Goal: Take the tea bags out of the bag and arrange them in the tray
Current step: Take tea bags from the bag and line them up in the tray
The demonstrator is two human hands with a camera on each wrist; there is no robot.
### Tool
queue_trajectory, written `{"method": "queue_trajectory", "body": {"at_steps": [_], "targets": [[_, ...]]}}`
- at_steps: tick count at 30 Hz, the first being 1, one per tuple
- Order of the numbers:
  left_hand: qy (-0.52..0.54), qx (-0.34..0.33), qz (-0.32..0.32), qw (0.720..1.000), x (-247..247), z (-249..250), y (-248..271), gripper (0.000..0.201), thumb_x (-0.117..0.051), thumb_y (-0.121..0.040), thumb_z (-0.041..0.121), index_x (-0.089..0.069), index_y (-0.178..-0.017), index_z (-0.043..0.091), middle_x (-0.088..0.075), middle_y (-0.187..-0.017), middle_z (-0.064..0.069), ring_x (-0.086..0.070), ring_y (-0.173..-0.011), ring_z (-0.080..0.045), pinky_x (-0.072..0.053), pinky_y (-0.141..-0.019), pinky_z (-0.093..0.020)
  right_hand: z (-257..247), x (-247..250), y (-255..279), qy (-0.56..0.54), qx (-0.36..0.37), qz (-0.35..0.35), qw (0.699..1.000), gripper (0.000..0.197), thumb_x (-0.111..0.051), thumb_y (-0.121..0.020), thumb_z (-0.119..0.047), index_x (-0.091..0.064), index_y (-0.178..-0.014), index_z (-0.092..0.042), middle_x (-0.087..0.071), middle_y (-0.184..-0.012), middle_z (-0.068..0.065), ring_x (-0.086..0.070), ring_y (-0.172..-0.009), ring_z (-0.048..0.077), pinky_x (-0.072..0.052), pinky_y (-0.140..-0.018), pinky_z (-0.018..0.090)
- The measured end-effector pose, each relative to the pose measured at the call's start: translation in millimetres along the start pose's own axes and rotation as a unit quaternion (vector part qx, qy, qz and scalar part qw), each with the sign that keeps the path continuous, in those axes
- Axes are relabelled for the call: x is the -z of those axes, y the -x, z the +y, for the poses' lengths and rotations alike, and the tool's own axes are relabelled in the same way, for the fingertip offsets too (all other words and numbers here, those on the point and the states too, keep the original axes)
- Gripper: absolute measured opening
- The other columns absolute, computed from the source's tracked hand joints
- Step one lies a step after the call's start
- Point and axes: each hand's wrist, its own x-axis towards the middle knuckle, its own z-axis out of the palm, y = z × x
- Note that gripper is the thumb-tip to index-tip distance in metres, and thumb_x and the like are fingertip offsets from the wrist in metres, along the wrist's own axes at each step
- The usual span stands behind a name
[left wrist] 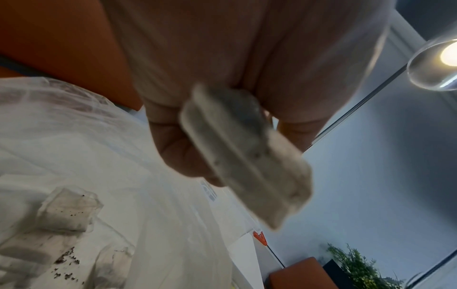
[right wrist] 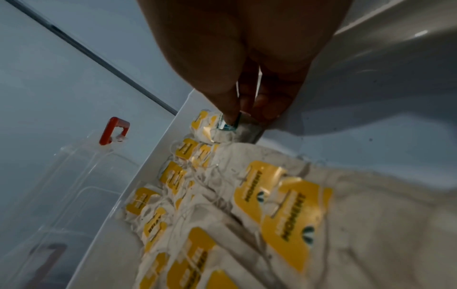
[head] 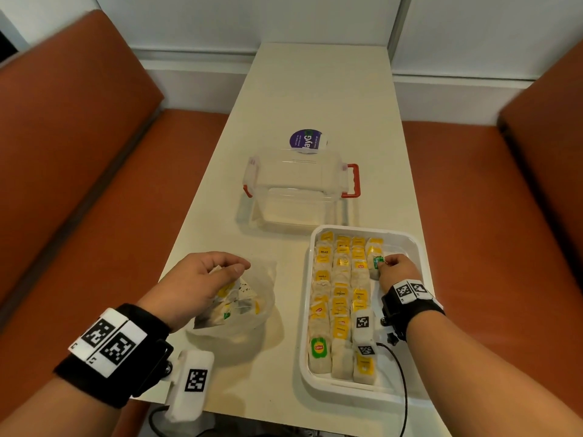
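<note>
Both forearms reach forward, each wrist wrapped in a black band carrying white marker tiles. The left hand (head: 202,280) hovers palm down, its fingers (left wrist: 178,152) curled and gripping a pale tea bag (left wrist: 245,156) against the palm; the thumb lies extended toward the right. The right hand (head: 399,269) reaches farther forward, knuckles up, with the thumb and fingertips (right wrist: 230,109) bunched downward, pinching a small green tag (head: 378,262). The right wrist bends slightly down, and the two hands are well apart.
</note>
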Motion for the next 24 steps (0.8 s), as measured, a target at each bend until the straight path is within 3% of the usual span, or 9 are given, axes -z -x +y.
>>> {"method": "queue_trajectory", "body": {"at_steps": [2, 4, 6, 8, 11, 15, 18, 21, 24], "targets": [[0.027, -0.002, 0.007, 1.000, 1, 0, 0, 0.017, -0.059, -0.094, 0.020, -0.075, -0.094, 0.015, -0.074, -0.094, -0.009, -0.070, -0.086, -0.026, -0.056, -0.081, -0.038, -3, 2, 4, 0.029, 0.005, -0.009, 1.000, 0.024, -0.058, -0.091, -0.024, -0.055, -0.114, -0.020, -0.064, -0.098, 0.006, -0.060, -0.085, 0.027, -0.049, -0.077, 0.033], [0.087, 0.002, 0.020, 0.996, 1, 2, 2, 0.019, -0.056, -0.095, 0.016, -0.072, -0.090, 0.008, -0.071, -0.088, -0.016, -0.067, -0.076, -0.027, -0.056, -0.068, -0.032, -10, 7, 13, 0.058, 0.032, 0.004, 0.998, 0.039, -0.060, -0.090, -0.023, -0.051, -0.127, -0.012, -0.061, -0.114, 0.011, -0.060, -0.098, 0.030, -0.046, -0.082, 0.034], [0.181, 0.006, 0.032, 0.983, 2, 5, 3, 0.020, -0.053, -0.095, 0.013, -0.069, -0.085, 0.005, -0.064, -0.077, -0.016, -0.062, -0.066, -0.024, -0.054, -0.059, -0.027, -23, 14, 30, 0.058, 0.077, 0.031, 0.995, 0.045, -0.062, -0.090, -0.022, -0.049, -0.130, -0.007, -0.053, -0.129, 0.017, -0.055, -0.112, 0.033, -0.044, -0.089, 0.035], [0.271, 0.004, 0.039, 0.962, 4, 8, 6, 0.018, -0.052, -0.093, 0.012, -0.065, -0.083, 0.004, -0.056, -0.068, -0.012, -0.056, -0.054, -0.020, -0.051, -0.051, -0.023, -41, 21, 52, 0.048, 0.148, 0.047, 0.987, 0.044, -0.064, -0.088, -0.023, -0.053, -0.127, -0.006, -0.051, -0.130, 0.018, -0.050, -0.117, 0.031, -0.039, -0.097, 0.035], [0.337, -0.016, 0.036, 0.941, 6, 14, 9, 0.015, -0.055, -0.088, 0.015, -0.063, -0.084, 0.003, -0.051, -0.066, -0.011, -0.051, -0.051, -0.019, -0.049, -0.048, -0.021, -75, 28, 93, 0.006, 0.273, 0.010, 0.962, 0.032, -0.064, -0.088, -0.025, -0.061, -0.117, -0.012, -0.062, -0.113, 0.007, -0.058, -0.100, 0.024, -0.043, -0.092, 0.035], [0.367, -0.011, 0.053, 0.929, 1, 20, 11, 0.024, -0.049, -0.098, 0.021, -0.065, -0.089, 0.006, -0.053, -0.071, -0.010, -0.051, -0.059, -0.021, -0.050, -0.052, -0.026, -125, 33, 163, -0.072, 0.379, -0.138, 0.912, 0.009, -0.064, -0.088, -0.031, -0.065, -0.097, -0.029, -0.066, -0.087, -0.015, -0.060, -0.076, 0.007, -0.051, -0.074, 0.025], [0.387, 0.027, 0.051, 0.920, -4, 23, 12, 0.035, -0.046, -0.099, 0.039, -0.065, -0.096, 0.009, -0.056, -0.070, -0.009, -0.055, -0.065, -0.023, -0.047, -0.059, -0.034, -150, 31, 198, -0.062, 0.408, -0.228, 0.882, 0.009, -0.063, -0.088, -0.037, -0.065, -0.088, -0.028, -0.066, -0.079, -0.014, -0.060, -0.073, 0.005, -0.052, -0.073, 0.025], [0.412, 0.035, 0.081, 0.907, -8, 23, 10, 0.040, -0.046, -0.098, 0.042, -0.064, -0.104, 0.008, -0.059, -0.077, -0.012, -0.059, -0.072, -0.026, -0.049, -0.066, -0.038, -162, 23, 212, -0.030, 0.412, -0.232, 0.881, 0.024, -0.067, -0.081, -0.049, -0.064, -0.080, -0.025, -0.064, -0.073, -0.012, -0.055, -0.064, -0.001, -0.044, -0.062, 0.017], [0.427, 0.029, 0.105, 0.898, -12, 26, 11, 0.033, -0.051, -0.097, 0.037, -0.063, -0.106, 0.007, -0.059, -0.074, -0.011, -0.057, -0.063, -0.025, -0.045, -0.056, -0.034, -166, 14, 218, 0.005, 0.408, -0.234, 0.883, 0.029, -0.073, -0.075, -0.049, -0.063, -0.084, -0.022, -0.065, -0.078, -0.009, -0.053, -0.063, 0.001, -0.040, -0.058, 0.017]]}}
